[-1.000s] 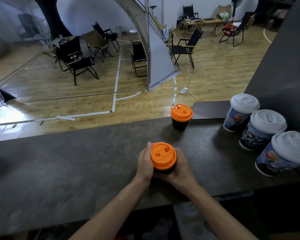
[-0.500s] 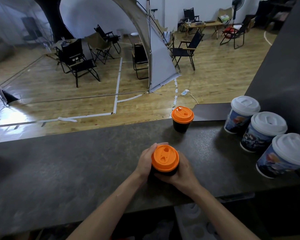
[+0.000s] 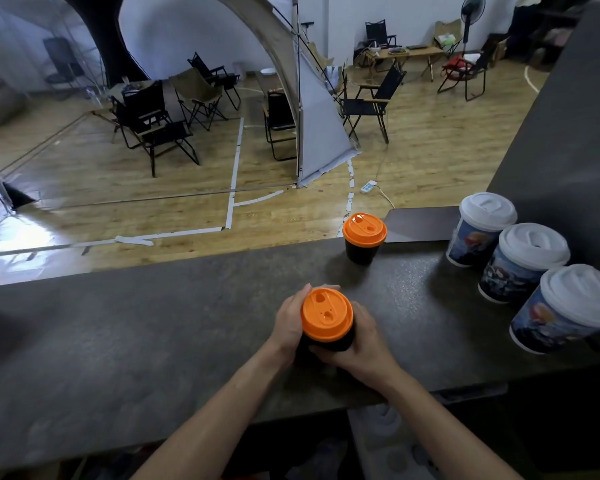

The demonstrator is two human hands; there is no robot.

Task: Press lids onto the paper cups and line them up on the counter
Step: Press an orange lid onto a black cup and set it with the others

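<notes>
Both my hands are on the same cup. Left hand [image 3: 290, 322] is curled round its left side, fingertips [image 3: 328, 286] just showing past the far rim. Right hand [image 3: 361, 351] wraps the right and near side, thumb across the front. The held black cup [image 3: 329, 344] sits mid-counter [image 3: 153, 323] with its orange lid [image 3: 327, 314] on top. The cup wall is mostly hidden by fingers and lid, so I can't tell if the base touches the counter.

Second orange-lidded black cup [image 3: 362, 252] stands at the far edge, apart from the held cup. Three white-lidded printed cups [image 3: 510, 275] stand in a diagonal row at right; the nearest one's far side is cut by the frame. Below the counter is dim and I can't make it out.
</notes>
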